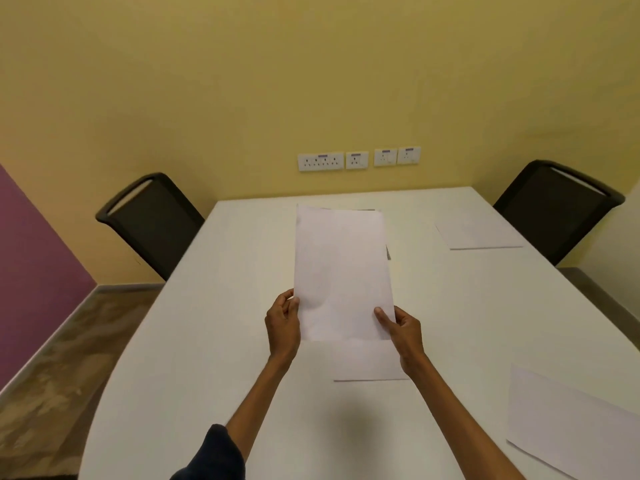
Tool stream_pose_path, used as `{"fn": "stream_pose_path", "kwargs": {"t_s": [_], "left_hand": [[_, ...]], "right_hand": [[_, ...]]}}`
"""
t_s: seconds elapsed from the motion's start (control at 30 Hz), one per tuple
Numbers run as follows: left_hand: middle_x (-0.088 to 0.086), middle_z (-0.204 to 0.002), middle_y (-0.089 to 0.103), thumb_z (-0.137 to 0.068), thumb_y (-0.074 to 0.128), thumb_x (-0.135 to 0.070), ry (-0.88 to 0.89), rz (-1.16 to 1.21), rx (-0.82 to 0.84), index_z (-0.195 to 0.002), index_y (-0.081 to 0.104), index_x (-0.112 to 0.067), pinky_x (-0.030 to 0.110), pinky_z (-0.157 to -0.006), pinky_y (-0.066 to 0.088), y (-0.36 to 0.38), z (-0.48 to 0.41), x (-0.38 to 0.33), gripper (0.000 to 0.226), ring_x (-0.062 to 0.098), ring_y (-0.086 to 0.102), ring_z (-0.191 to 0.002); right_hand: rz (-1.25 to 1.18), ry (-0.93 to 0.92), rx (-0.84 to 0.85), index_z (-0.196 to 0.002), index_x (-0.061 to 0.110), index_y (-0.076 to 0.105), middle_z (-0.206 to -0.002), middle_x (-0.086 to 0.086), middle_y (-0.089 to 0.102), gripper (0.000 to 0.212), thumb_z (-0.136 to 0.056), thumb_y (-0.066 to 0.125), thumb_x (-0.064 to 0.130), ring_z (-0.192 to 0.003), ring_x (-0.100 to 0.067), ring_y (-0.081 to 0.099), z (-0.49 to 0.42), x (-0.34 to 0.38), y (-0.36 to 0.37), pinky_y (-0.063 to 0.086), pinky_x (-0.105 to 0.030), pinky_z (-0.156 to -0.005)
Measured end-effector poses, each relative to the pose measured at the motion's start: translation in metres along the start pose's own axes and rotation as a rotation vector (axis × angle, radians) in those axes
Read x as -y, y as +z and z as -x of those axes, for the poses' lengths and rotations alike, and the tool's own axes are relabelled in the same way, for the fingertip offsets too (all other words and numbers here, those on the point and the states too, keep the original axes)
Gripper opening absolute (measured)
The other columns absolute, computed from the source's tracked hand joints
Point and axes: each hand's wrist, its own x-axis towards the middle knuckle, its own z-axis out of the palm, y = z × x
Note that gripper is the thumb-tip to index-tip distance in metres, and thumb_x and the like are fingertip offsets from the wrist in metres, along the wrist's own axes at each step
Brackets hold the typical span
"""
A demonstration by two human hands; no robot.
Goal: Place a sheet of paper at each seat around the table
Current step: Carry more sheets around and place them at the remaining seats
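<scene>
Head view, looking down a white tabletop (pixel 225 341) that runs away toward a yellow wall (pixel 242 81).

- Held paper (pixel 341 271): white, long side pointing away, lifted above the middle of the tabletop and tilted up toward the camera. A second edge peeks out at its far right corner (one sheet or several, I cannot tell).
- Left hand (pixel 282 322): at the near left edge of the held paper. Thumb on top, fingers (pixel 289 296) curled around the edge, clamped on the paper.
- Right hand (pixel 403 332): at the near right corner. Thumb pressed flat on the upper face, the rest of the fingers underneath and out of sight; a pinch on the paper.
- Dark sleeve (pixel 214 455) on the left forearm, near bottom edge of view.

Paper lying flat on the tabletop:
- centre sheet (pixel 367 362), just beneath the hands, partly hidden by the held paper.
- far right sheet (pixel 479 230), in front of the right chair (pixel 557 209).
- near right sheet (pixel 571 420), angled, close to the tabletop's right edge.

Surroundings: left chair (pixel 152 223), black, at the far left side, with no paper in front of it. Row of wall sockets (pixel 358 159) above the far end. Purple wall (pixel 34 271) at left, patterned floor (pixel 69 358) below it.
</scene>
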Motion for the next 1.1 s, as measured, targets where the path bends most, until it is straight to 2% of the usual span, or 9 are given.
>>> {"fn": "stream_pose_path", "kwargs": {"t_s": [0.17, 0.37, 0.47, 0.6, 0.7, 0.87, 1.03, 1.1], "left_hand": [[-0.004, -0.103, 0.069, -0.098, 0.055, -0.015, 0.045, 0.015, -0.095, -0.115, 0.067, -0.009, 0.020, -0.085, 0.049, -0.057, 0.020, -0.032, 0.021, 0.013, 0.065, -0.099], [0.002, -0.106, 0.068, -0.099, 0.054, -0.018, 0.065, -0.020, -0.171, -0.115, 0.066, -0.006, 0.025, -0.089, 0.052, -0.134, 0.055, -0.051, 0.023, 0.018, 0.064, -0.100], [0.000, -0.106, 0.068, -0.099, 0.054, -0.020, 0.068, -0.021, -0.202, -0.116, 0.066, -0.008, 0.027, -0.091, 0.052, -0.170, 0.077, -0.056, 0.025, 0.016, 0.064, -0.100], [-0.007, -0.098, 0.068, -0.098, 0.055, -0.024, 0.085, 0.000, -0.229, -0.112, 0.068, -0.010, 0.026, -0.088, 0.053, -0.217, 0.110, -0.061, 0.023, 0.011, 0.064, -0.096], [-0.006, -0.096, 0.070, -0.096, 0.058, -0.026, 0.085, 0.028, -0.244, -0.107, 0.069, -0.008, 0.027, -0.087, 0.055, -0.253, 0.138, -0.064, 0.024, 0.008, 0.065, -0.092], [0.006, -0.098, 0.073, -0.094, 0.062, -0.027, 0.079, 0.082, -0.282, -0.104, 0.071, -0.005, 0.033, -0.083, 0.057, -0.322, 0.188, -0.064, 0.025, 0.020, 0.068, -0.093], [0.007, -0.099, 0.073, -0.091, 0.066, -0.020, 0.075, 0.111, -0.310, -0.098, 0.069, -0.014, 0.030, -0.079, 0.059, -0.397, 0.229, -0.063, 0.009, 0.018, 0.071, -0.091], [0.012, -0.101, 0.073, -0.090, 0.066, -0.016, 0.065, 0.105, -0.339, -0.102, 0.069, -0.005, 0.034, -0.081, 0.059, -0.428, 0.242, -0.065, 0.016, 0.022, 0.071, -0.092]], "right_hand": [[-0.008, -0.058, 0.092, -0.099, 0.010, 0.073, -0.095, -0.002, 0.075, 0.022, -0.086, 0.073, 0.027, -0.081, -0.013, 0.069, 0.029, 0.026, 0.033, 0.055, -0.020, -0.068], [-0.016, -0.086, 0.207, -0.101, 0.009, 0.070, -0.102, -0.009, 0.073, 0.017, -0.087, 0.072, 0.018, -0.086, -0.020, 0.066, 0.078, 0.036, 0.076, 0.056, -0.031, -0.081], [-0.040, -0.104, 0.240, -0.098, 0.013, 0.070, -0.097, -0.005, 0.074, 0.011, -0.087, 0.071, 0.015, -0.085, -0.019, 0.067, 0.113, 0.033, 0.094, 0.056, -0.029, -0.079], [-0.038, -0.135, 0.238, -0.099, 0.012, 0.070, -0.098, -0.004, 0.074, 0.013, -0.087, 0.071, 0.015, -0.087, -0.019, 0.068, 0.168, 0.023, 0.112, 0.056, -0.032, -0.083], [-0.027, -0.160, 0.229, -0.100, 0.012, 0.070, -0.099, -0.003, 0.074, 0.015, -0.086, 0.072, 0.018, -0.087, -0.018, 0.068, 0.211, 0.019, 0.125, 0.056, -0.027, -0.079], [-0.033, -0.195, 0.239, -0.101, 0.012, 0.071, -0.095, 0.001, 0.074, 0.017, -0.086, 0.073, 0.018, -0.081, -0.010, 0.069, 0.285, 0.011, 0.153, 0.054, -0.016, -0.067], [-0.055, -0.192, 0.275, -0.096, 0.014, 0.073, -0.091, 0.002, 0.075, 0.012, -0.085, 0.073, 0.017, -0.076, -0.007, 0.070, 0.348, 0.002, 0.193, 0.054, -0.015, -0.063], [-0.053, -0.189, 0.301, -0.095, 0.015, 0.073, -0.089, 0.002, 0.075, 0.010, -0.085, 0.074, 0.017, -0.076, -0.008, 0.070, 0.370, -0.002, 0.213, 0.055, -0.015, -0.063]]}}
